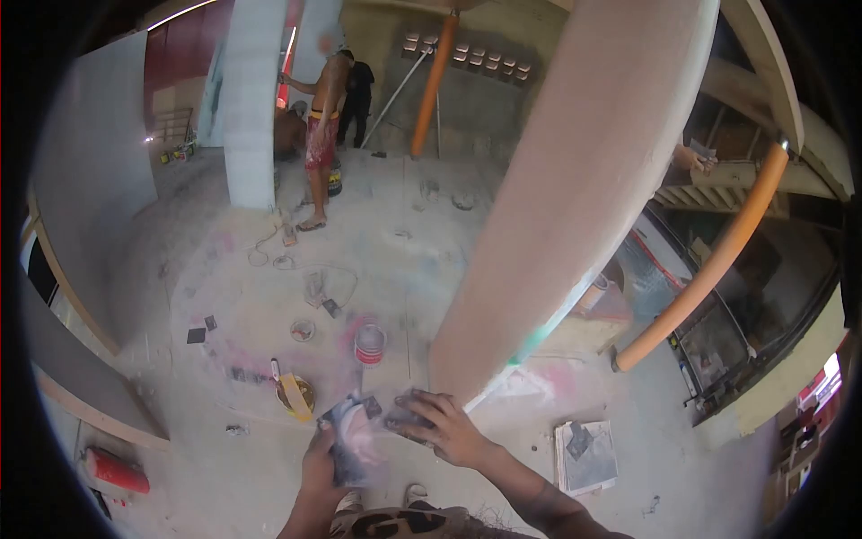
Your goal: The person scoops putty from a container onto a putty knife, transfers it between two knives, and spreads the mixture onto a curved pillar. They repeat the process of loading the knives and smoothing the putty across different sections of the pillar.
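My left hand [320, 460] is closed on the edge of a dark flat board [357, 440] with a pale pink smear across it. Close to its right, my right hand [442, 429] has its fingers over a dark flat piece [403, 420]; what kind it is I cannot make out. A small dark patch shows between the two hands at the board's upper corner. Just beyond them rises a tall, curved, pinkish panel [548, 189], its lower end near my right hand. Neither hand touches the panel.
An open tin with a tool across it [295, 397], a pinkish bucket [369, 345] and a cord [314, 269] sit on the dusty floor. Orange posts [709, 260] stand right. People [325, 112] work behind by a pale panel [249, 108]. A red cylinder [117, 470] lies left.
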### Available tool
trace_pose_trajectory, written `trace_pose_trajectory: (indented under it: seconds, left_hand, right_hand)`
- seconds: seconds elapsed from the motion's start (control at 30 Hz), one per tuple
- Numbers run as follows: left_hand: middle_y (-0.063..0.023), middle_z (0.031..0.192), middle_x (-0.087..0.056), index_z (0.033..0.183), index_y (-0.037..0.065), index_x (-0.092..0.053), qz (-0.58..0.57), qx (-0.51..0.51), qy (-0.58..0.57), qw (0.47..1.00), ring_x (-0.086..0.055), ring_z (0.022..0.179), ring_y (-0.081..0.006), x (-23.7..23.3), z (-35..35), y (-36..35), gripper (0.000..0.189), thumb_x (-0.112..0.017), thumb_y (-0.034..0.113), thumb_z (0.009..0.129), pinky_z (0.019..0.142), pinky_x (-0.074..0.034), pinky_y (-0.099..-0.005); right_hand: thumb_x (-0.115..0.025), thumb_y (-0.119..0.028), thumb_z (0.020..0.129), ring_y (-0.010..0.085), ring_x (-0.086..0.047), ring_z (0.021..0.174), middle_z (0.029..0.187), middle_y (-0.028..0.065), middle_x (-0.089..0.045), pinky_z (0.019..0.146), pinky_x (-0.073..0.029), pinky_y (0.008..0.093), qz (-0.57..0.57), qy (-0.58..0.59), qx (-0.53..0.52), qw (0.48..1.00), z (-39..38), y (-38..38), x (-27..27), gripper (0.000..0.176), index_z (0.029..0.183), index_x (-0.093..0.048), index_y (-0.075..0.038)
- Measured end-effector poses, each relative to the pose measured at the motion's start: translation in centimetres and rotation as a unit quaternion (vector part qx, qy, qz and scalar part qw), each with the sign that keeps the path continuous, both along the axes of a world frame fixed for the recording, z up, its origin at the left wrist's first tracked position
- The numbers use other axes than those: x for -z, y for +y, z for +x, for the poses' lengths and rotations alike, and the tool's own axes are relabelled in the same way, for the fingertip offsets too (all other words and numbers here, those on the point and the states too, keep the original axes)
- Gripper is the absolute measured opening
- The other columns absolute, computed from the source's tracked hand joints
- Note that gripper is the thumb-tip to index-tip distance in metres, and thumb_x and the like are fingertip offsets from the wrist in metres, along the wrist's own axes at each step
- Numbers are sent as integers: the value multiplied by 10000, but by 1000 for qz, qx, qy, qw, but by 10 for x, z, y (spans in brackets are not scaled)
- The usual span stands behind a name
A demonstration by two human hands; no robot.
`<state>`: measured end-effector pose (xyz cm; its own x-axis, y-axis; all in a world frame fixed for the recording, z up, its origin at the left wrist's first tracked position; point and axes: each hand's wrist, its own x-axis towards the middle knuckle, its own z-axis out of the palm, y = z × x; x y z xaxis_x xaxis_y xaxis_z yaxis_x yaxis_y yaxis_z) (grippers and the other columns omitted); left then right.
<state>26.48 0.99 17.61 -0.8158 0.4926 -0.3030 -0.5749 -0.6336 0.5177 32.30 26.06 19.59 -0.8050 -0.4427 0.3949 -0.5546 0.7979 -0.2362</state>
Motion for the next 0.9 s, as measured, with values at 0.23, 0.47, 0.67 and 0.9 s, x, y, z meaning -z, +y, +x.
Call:
trace_pose_trajectory:
  seconds: [0.23, 0.47, 0.67, 0.9]
  left_hand:
    - [-140, 1368, -581, 1453, 53, -444, 20, 57, 17, 998, -601, 1242, -322, 4, 7, 14, 511, -469, 398, 1077, 1036, -508, -495]
    - [-126, 1315, -612, 1407, 6, -486, -76, -40, 75, 993, -624, 1183, -236, -7, -1, 3, 498, -527, 370, 1068, 1005, -522, -397]
    - [-92, 1257, -628, 1360, 2, -521, -158, -208, 154, 953, -619, 1137, -169, 5, -22, 11, 439, -473, 351, 1098, 977, -519, -344]
    - [-63, 1138, -650, 1291, 8, -568, -251, -149, 236, 927, -555, 1034, -97, 1, 8, 35, 386, -445, 328, 1114, 930, -468, -280]
  right_hand:
    - [-675, -111, 803, 405, -432, 1373, 1505, 135, -464, 1100, -371, 552, -123, 112, -60, 984, 7, -36, 16, 578, 1366, -632, -234]
    - [-559, 101, 811, 388, -508, 1268, 1382, 200, -550, 1023, -433, 459, -250, 47, 113, 960, 2, 5, 42, 567, 1362, -564, -35]
    - [-690, -189, 993, 102, -612, 966, 1127, 76, -685, 851, -504, 260, -693, -141, 199, 678, 34, -32, -17, 386, 1271, -607, 65]
    - [-716, -164, 968, 62, -560, 735, 854, 3, -678, 656, -458, 237, -604, -192, 300, 713, 24, -66, -4, 215, 1010, -707, 47]
